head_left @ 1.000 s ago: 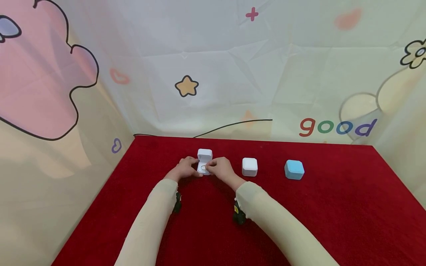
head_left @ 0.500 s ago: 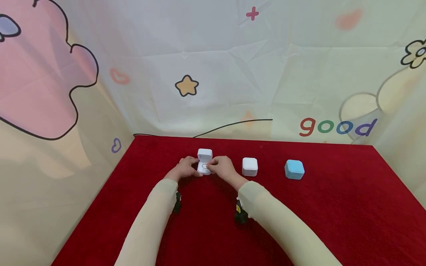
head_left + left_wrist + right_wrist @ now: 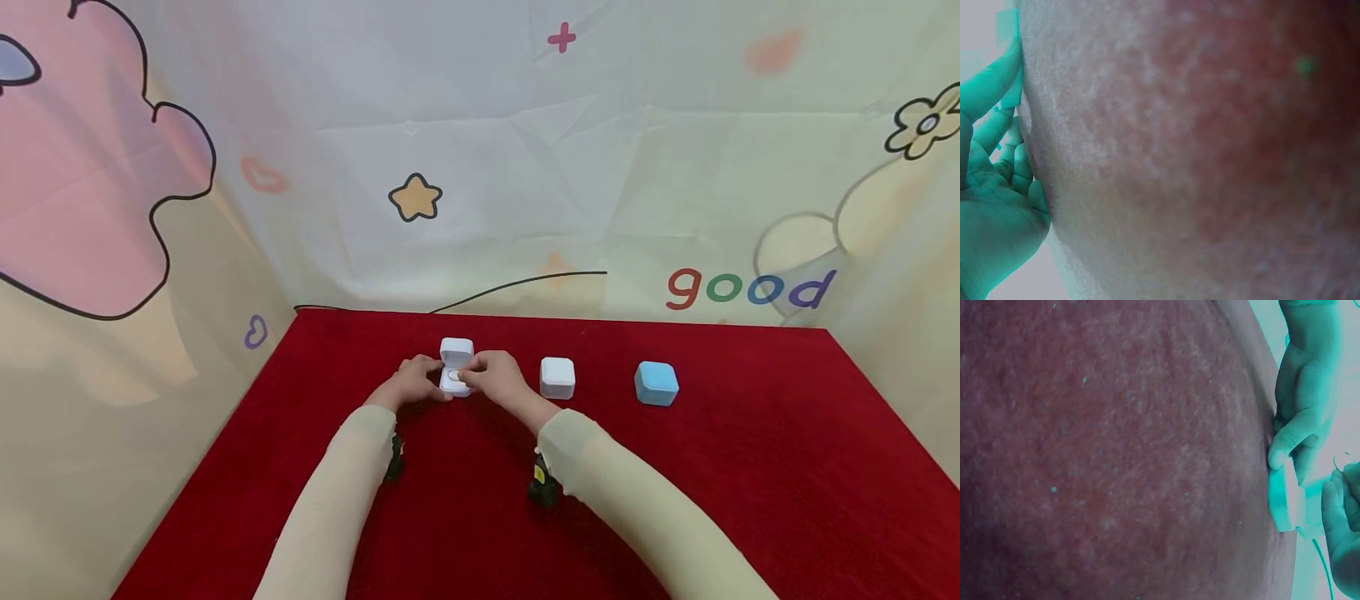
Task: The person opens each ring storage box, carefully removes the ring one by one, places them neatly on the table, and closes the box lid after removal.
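An open white ring box [image 3: 457,347] stands on the red cloth with its lid raised at the back. My left hand [image 3: 412,381] grips its left side between thumb and fingers. In the left wrist view, that hand [image 3: 997,212] holds the box at the picture's left edge. Over the box's base, my right hand [image 3: 499,377] pinches a thin ring [image 3: 453,376]. The right wrist view shows the ring [image 3: 1336,464] standing up from the fingertips of the right hand [image 3: 1342,531]. The right fingers hide part of the box's right side.
To the right of the hands stands a closed white box [image 3: 557,377], and farther right a closed light blue box [image 3: 656,383]. Red cloth [image 3: 450,517] covers the table. A printed curtain [image 3: 510,192] hangs behind it and along the sides.
The right hand, pinching the ring, shifts slightly right over the box, then back left. The left hand keeps its grip on the box. The head view has turned a little.
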The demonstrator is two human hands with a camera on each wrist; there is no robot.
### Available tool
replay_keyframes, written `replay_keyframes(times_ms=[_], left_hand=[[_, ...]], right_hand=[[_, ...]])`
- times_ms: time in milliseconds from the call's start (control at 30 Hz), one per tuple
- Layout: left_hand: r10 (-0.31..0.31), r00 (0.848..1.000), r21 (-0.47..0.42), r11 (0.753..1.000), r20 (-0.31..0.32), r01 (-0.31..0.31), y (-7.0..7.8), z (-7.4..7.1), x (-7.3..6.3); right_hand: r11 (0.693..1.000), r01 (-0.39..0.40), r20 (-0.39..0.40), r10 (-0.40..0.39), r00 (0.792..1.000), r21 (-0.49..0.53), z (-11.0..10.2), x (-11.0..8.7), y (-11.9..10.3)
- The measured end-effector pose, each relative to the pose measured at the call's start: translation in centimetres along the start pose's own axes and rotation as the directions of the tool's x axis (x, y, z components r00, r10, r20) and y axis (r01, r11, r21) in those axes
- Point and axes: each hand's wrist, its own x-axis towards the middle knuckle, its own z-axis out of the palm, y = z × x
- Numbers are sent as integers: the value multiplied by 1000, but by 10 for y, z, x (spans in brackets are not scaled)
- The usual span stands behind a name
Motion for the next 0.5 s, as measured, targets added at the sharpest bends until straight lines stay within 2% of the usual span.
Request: replay_keyframes(times_ms=[333,500], left_hand=[[-12,1000,-22,1000,2,12,1,0,-2],[-17,1000,-15,1000,6,17,2,0,-2]], right_hand=[[999,46,0,-46,999,-1,-5,-7,-12],[999,35,3,-35,999,30,-7,-10,-17]])
